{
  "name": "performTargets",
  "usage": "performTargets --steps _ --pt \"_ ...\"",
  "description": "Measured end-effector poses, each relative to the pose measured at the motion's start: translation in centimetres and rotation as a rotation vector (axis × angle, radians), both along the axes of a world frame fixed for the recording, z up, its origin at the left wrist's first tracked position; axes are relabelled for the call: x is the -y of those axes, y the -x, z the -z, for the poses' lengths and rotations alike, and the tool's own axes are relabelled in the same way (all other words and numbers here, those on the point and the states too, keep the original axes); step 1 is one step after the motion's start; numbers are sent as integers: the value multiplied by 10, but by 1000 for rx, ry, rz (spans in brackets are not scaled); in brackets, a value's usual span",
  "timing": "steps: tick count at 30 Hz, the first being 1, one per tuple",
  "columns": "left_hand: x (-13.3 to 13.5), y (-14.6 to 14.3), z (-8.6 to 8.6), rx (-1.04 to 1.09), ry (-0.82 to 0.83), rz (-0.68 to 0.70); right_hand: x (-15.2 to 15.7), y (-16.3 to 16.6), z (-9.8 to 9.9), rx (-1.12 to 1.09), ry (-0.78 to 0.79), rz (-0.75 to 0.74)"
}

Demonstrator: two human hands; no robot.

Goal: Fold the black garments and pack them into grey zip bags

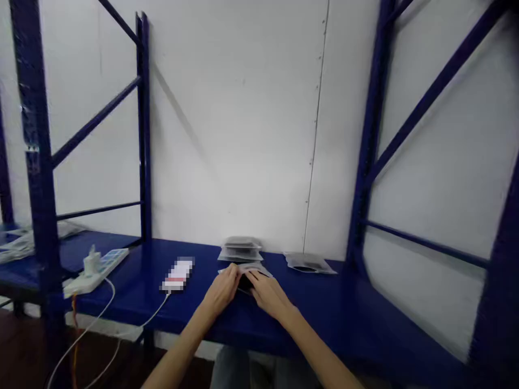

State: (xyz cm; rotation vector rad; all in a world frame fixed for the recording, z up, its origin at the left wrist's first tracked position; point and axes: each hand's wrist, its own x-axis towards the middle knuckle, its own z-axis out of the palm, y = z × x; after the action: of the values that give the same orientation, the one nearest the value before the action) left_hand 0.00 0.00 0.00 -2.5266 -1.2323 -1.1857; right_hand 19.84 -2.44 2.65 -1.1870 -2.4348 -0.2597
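In front of me on the blue shelf, a frosted plastic bag [261, 267] lies between my hands, with a dark flat item [244, 283] at its near side. My left hand [224, 286] pinches the bag's left side, fingers closed. From the right, my right hand [270, 293] grips the bag too, its fingertips close to the left ones. Just behind stands a stack of similar frosted bags [240, 251]. Another frosted bag [310, 262] with something dark inside lies flat to the right. My fingers hide part of the bag between them.
A phone [177, 275] with a blurred screen lies to the left, its white cable [156, 312] running over the front edge. Further left is a power strip [97, 273] with a plugged-in charger [92, 263]. Blue rack posts [145, 129] rise at both sides before a white wall.
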Motion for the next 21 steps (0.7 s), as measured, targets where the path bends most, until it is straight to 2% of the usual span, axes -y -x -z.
performTargets --steps 4,9,12,16,21 --pt "4 7 -1 25 -7 -43 -17 6 6 -53 31 -12" --pt "-6 7 5 -79 204 -181 -15 -11 17 -115 -41 -161" --pt "-7 3 6 -130 276 -275 2 -34 21 -173 -64 -203" --pt "0 1 4 -206 295 -431 29 -77 24 -262 -36 -200" --pt "5 9 6 -150 236 -578 50 -125 26 -345 19 -39"
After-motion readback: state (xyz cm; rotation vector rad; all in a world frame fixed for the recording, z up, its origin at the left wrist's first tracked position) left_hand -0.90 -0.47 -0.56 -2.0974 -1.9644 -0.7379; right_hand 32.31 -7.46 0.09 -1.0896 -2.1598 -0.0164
